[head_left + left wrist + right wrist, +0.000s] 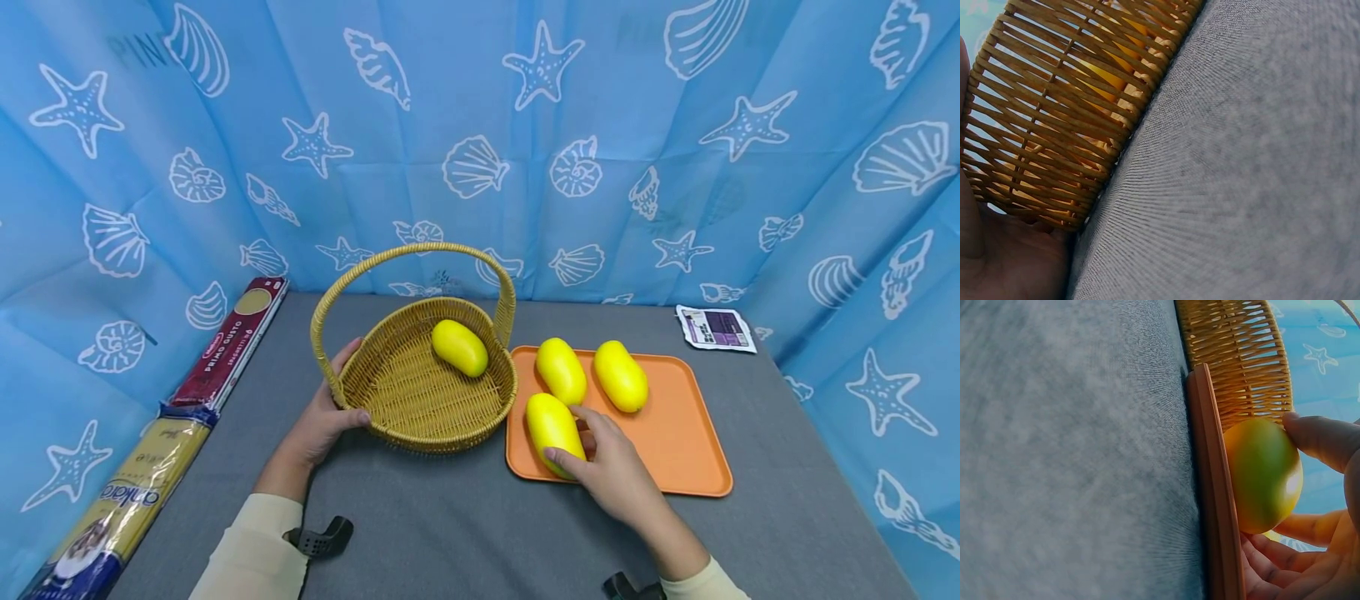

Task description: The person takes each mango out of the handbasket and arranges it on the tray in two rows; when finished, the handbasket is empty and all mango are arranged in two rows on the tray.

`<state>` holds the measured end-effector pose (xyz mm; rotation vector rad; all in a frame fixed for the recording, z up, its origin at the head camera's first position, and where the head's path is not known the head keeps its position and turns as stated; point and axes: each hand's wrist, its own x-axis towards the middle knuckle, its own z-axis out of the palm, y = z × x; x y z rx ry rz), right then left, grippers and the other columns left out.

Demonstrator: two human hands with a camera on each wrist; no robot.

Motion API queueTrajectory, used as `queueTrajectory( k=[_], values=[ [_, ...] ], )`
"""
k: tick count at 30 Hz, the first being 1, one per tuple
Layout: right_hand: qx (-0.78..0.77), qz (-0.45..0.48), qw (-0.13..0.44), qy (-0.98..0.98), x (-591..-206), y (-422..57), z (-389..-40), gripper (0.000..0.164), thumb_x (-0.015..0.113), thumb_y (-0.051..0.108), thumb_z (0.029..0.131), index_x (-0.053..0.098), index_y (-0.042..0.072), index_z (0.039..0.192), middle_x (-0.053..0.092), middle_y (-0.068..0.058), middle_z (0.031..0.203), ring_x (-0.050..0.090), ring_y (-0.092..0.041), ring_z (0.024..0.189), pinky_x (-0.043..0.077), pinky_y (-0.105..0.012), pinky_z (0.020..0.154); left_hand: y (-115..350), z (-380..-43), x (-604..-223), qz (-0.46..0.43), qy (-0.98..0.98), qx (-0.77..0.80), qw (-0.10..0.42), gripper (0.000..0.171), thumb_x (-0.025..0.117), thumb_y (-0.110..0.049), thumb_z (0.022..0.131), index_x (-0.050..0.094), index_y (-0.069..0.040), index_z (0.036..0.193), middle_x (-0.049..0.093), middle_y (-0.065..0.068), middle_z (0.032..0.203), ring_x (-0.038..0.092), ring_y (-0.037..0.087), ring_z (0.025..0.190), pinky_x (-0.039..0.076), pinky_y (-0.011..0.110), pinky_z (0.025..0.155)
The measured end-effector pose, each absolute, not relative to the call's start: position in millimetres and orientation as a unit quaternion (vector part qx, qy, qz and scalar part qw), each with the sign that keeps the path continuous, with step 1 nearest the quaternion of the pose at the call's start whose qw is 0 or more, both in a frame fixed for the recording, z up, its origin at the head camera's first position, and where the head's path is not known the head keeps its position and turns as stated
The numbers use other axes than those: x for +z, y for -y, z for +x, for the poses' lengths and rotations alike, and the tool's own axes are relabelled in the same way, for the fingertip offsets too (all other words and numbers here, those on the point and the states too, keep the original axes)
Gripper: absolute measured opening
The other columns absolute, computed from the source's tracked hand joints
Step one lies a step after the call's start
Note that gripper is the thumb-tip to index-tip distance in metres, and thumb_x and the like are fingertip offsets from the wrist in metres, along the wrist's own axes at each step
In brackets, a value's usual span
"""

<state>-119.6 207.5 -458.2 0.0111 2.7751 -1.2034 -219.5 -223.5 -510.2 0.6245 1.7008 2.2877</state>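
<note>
A wicker basket (420, 417) with a tall arched handle stands on the table, one yellow mango (460, 348) inside it. My left hand (326, 421) holds the basket's left end, thumb at the front and fingers round the far side. In the left wrist view the woven wall (1054, 106) fills the upper left. Three mangoes lie on an orange tray (675, 450) to the right. My right hand (611, 467) grips the nearest mango (551, 429) between thumb and fingers. The right wrist view shows that mango (1263, 478) just at the tray's rim, its underside partly hidden.
Behind the gripped mango lie a second mango (561, 371) and a third (621, 377). Red spaghetti packaging (232, 342) and a yellow-blue pasta pack (127, 500) line the left edge. A small white-purple packet (716, 329) lies at back right, before a blue curtain (480, 150).
</note>
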Motion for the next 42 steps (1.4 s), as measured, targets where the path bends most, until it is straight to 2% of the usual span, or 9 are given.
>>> queueTrajectory(
  k=[14, 23, 33, 42],
  values=[
    [-0.4, -0.001, 0.069, -0.914, -456.3, -208.8, -118.3, 0.081, 0.086, 0.04, 0.096, 0.05, 0.001, 0.157, 0.061, -0.017, 0.139, 0.063, -0.028, 0.11, 0.056, -0.05, 0.095, 223.2, -220.0, -509.9, 0.217, -0.578, 0.779, 0.11, 0.109, 0.083, 0.001, 0.095, 0.016, -0.026, 0.176, 0.015, 0.026, 0.177, 0.03, 0.043, 0.156, 0.039, 0.036, 0.117],
    [-0.408, -0.011, 0.061, -0.911, -458.1, -209.2, -117.8, 0.079, 0.085, 0.041, 0.097, 0.051, 0.002, 0.157, 0.06, -0.017, 0.142, 0.064, -0.028, 0.111, 0.056, -0.05, 0.095, 222.2, -219.3, -508.0, 0.212, -0.581, 0.778, 0.109, 0.111, 0.084, 0.002, 0.093, 0.016, -0.026, 0.176, 0.014, 0.025, 0.177, 0.027, 0.045, 0.157, 0.04, 0.037, 0.117],
    [-0.41, -0.015, 0.062, -0.91, -457.7, -209.9, -117.7, 0.076, 0.084, 0.038, 0.098, 0.052, 0.003, 0.157, 0.061, -0.017, 0.142, 0.063, -0.03, 0.114, 0.054, -0.053, 0.097, 222.2, -220.7, -509.3, 0.214, -0.585, 0.775, 0.107, 0.111, 0.085, -0.002, 0.094, 0.013, -0.022, 0.177, 0.016, 0.025, 0.177, 0.027, 0.044, 0.157, 0.038, 0.036, 0.118],
    [-0.42, -0.002, 0.073, -0.905, -456.3, -211.2, -118.4, 0.079, 0.084, 0.043, 0.098, 0.05, 0.004, 0.158, 0.06, -0.016, 0.142, 0.064, -0.029, 0.112, 0.056, -0.051, 0.096, 221.8, -219.2, -507.7, 0.209, -0.59, 0.773, 0.108, 0.11, 0.085, -0.002, 0.094, 0.016, -0.026, 0.176, 0.015, 0.025, 0.177, 0.026, 0.045, 0.157, 0.039, 0.035, 0.117]
  ],
)
